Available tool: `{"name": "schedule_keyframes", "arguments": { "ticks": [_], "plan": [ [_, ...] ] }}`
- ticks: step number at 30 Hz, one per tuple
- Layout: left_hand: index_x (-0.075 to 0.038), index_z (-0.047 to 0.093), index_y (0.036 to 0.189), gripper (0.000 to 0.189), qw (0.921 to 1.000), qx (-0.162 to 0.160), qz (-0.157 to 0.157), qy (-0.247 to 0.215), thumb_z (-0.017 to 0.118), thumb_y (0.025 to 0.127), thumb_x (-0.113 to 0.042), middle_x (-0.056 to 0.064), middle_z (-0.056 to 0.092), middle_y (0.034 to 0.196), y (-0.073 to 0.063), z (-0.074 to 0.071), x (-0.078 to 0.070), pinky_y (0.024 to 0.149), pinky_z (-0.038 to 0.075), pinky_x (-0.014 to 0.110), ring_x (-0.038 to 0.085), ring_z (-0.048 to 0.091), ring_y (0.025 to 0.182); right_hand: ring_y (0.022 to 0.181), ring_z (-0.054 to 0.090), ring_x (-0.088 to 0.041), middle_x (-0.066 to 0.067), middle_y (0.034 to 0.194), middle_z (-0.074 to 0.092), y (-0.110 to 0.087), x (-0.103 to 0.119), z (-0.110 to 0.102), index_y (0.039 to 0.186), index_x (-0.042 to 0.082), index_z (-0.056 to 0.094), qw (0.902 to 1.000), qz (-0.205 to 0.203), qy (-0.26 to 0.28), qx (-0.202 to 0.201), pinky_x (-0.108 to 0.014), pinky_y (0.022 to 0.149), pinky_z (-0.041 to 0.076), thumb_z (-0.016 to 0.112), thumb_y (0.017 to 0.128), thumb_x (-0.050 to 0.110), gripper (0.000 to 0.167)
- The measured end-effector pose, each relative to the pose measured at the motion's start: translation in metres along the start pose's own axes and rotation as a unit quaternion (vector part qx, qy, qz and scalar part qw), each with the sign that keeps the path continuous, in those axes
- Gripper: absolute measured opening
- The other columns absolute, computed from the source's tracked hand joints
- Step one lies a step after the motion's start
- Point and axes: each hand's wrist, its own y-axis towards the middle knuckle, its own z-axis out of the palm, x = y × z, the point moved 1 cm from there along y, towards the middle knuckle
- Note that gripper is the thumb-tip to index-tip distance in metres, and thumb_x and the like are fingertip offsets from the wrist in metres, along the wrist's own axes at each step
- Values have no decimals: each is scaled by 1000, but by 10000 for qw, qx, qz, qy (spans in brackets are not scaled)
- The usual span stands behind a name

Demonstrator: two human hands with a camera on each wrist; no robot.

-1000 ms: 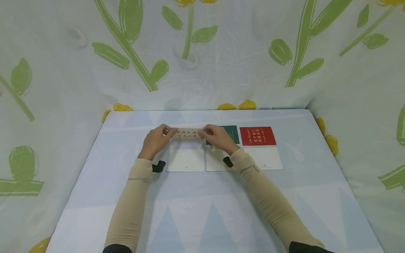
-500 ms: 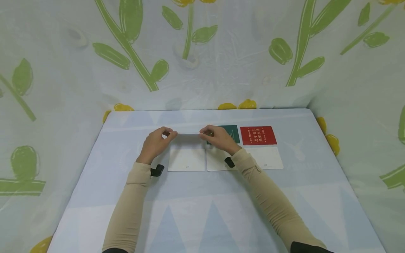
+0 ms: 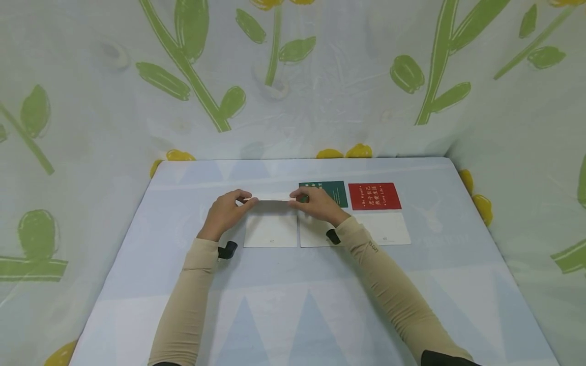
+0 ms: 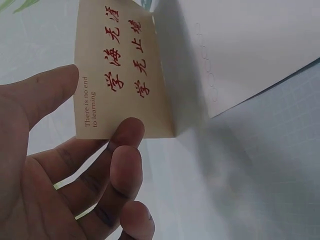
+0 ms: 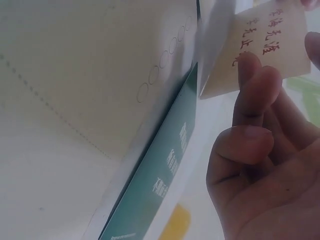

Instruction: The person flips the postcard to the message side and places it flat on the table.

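Note:
A cream postcard (image 4: 120,70) with red Chinese characters and small English lettering is held up between both hands, above the table. Its pale back (image 3: 273,196) tilts toward the head camera. My left hand (image 3: 224,212) grips its left end, while my right hand (image 3: 319,205) pinches the right end. Below the held card lies a white postcard (image 3: 270,232), face blank apart from a small mark. To its right is a second white postcard (image 3: 316,235), partly covered by my right wrist. Behind that wrist lies a green postcard (image 3: 338,194), its left part hidden by the right hand.
A red postcard (image 3: 374,196) with white lettering lies right of the green one. In front of it rests a third white postcard (image 3: 384,227). The pale blue patterned table (image 3: 274,295) meets a flower-printed curtain (image 3: 343,101) at its back edge.
The held postcard has tipped from its lettered face, through edge-on, to its pale back in the head view. Both hands have shifted slightly toward the front with it.

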Motion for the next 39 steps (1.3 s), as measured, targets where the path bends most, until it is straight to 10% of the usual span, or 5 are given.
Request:
{"name": "schedule_keyframes", "arguments": {
  "ticks": [14,39],
  "plan": [
    [-9,70,127,48,9985,151,-126,514,70,95,-45,7,66,93,1,12,4,66,45,33,21,57,78,97,59,-21,-4,109,66,2,-1,8,129,13,69,9982,193,-552,109,-31,78,52,72,95,36,40],
    [-8,68,128,48,9969,101,-240,744,73,93,-41,7,72,97,11,27,8,69,51,37,22,63,82,87,59,-19,-4,101,65,13,10,17,133,11,66,9906,648,-1201,105,-27,70,50,74,95,27,43]
  ]
}}
